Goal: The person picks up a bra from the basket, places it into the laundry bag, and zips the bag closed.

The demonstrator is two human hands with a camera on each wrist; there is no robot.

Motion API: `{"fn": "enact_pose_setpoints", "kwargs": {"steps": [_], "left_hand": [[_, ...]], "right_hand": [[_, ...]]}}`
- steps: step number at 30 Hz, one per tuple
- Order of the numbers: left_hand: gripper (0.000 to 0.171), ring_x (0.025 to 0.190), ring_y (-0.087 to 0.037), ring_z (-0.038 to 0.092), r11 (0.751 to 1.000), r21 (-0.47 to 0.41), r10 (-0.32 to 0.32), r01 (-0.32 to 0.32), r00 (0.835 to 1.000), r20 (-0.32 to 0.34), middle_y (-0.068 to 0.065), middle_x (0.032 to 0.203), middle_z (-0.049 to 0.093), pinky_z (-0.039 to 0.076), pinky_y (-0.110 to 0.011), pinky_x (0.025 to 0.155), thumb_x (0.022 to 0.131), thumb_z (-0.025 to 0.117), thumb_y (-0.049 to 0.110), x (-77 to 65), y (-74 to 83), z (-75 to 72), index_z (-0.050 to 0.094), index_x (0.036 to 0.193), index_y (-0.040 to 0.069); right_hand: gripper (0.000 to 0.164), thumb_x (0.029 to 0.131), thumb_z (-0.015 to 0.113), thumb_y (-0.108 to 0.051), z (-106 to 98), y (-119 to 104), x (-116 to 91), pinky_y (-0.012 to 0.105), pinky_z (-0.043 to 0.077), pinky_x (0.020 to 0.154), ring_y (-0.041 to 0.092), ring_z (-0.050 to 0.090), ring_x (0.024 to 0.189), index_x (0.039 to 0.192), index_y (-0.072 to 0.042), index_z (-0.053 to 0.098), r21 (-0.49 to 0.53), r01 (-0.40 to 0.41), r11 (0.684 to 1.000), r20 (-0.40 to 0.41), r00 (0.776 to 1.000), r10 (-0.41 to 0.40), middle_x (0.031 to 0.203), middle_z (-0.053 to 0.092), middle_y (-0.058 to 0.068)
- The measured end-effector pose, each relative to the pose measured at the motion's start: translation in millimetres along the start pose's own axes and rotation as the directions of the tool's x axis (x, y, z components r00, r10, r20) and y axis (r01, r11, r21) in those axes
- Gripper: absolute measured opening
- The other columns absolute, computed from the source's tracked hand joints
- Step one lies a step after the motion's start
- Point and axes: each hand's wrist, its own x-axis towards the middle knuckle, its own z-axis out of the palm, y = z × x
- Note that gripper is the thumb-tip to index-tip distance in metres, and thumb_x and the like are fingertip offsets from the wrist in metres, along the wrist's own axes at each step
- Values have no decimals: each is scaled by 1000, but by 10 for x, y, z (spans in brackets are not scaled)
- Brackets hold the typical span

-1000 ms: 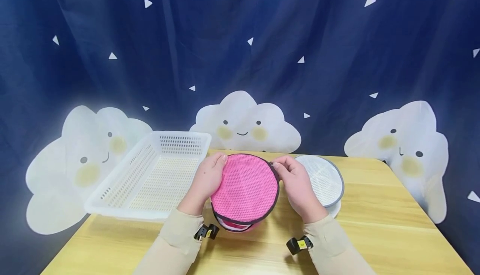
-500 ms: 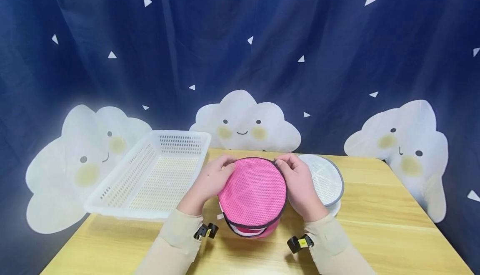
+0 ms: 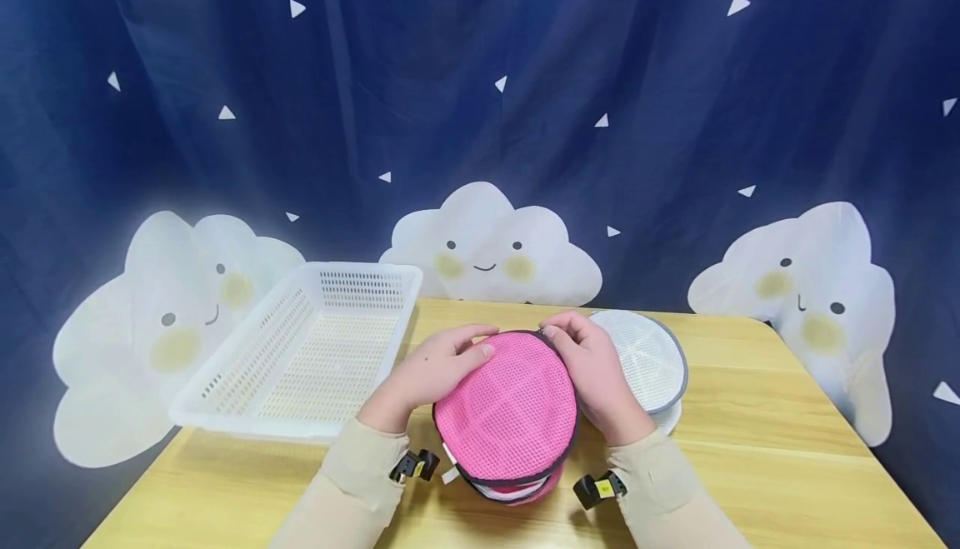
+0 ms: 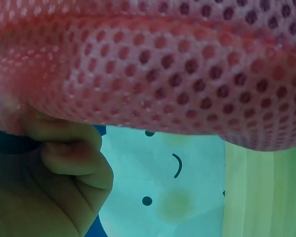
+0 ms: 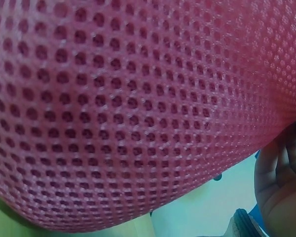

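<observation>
A round pink mesh laundry bag (image 3: pixel 510 407) with a dark zipper edge is held in front of me, above the table. At its upper left my left hand (image 3: pixel 433 364) grips the edge, thumb on the top face; the left wrist view shows curled fingers (image 4: pixel 71 145) against the mesh. On the upper right rim my right hand (image 3: pixel 588 366) pinches the zipper edge near its pull, mostly hidden by the fingertips. The bag's near side gapes a little, showing something white and red inside. A small white tag (image 3: pixel 450 475) sticks out at its lower left.
A white perforated plastic basket (image 3: pixel 300 366) stands left on the wooden table (image 3: pixel 780 466). Behind my right hand lies a white mesh bag (image 3: pixel 648 361) with grey edging, over another white round thing. A dark blue curtain (image 3: pixel 480 74) hangs behind.
The pink bag has shifted toward me and slightly right, with its tag coming into view. My left hand has moved right along its upper edge; my right hand stays at the zipper edge.
</observation>
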Motion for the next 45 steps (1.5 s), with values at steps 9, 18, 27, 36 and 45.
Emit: {"fn": "enact_pose_setpoints", "kwargs": {"steps": [9,18,27,36,45], "left_hand": [[45,120,-14,57,998,-22,63,-62,996,66,6,131,64,44,-43,103,102,58,42,11,-41,27,60,141,20],[36,110,-11,60,994,-81,83,-74,990,118,11,120,65,46,-41,98,102,59,39,-2,-26,56,64,134,26],[25,98,-11,61,994,-66,90,-85,992,88,10,107,65,48,-38,91,100,61,43,12,29,141,65,119,26],[26,101,-11,61,995,-81,64,-58,995,77,12,107,66,47,-39,94,103,57,40,-6,10,196,69,120,24],[23,95,-11,62,996,-77,50,-45,997,56,12,100,67,48,-38,89,105,53,37,45,-50,218,71,111,24]], "right_hand": [[18,102,62,-21,-3,8,-2,35,51,81,27,59,98,109,-7,69,-18,2,1000,63,998,-1,101,67,12],[22,102,61,-24,9,29,-7,37,49,87,26,59,103,111,-5,69,-59,24,998,97,995,-18,106,68,8],[18,101,63,-21,37,22,-3,36,48,86,24,61,98,107,-6,72,-128,98,987,103,991,-85,101,70,5],[15,101,63,-19,58,65,-32,33,49,82,23,62,92,105,-8,72,-141,116,983,116,988,-100,96,70,4],[10,100,64,-19,53,67,-18,39,48,86,21,62,95,101,-14,73,-187,119,975,92,990,-103,98,71,1]]}}
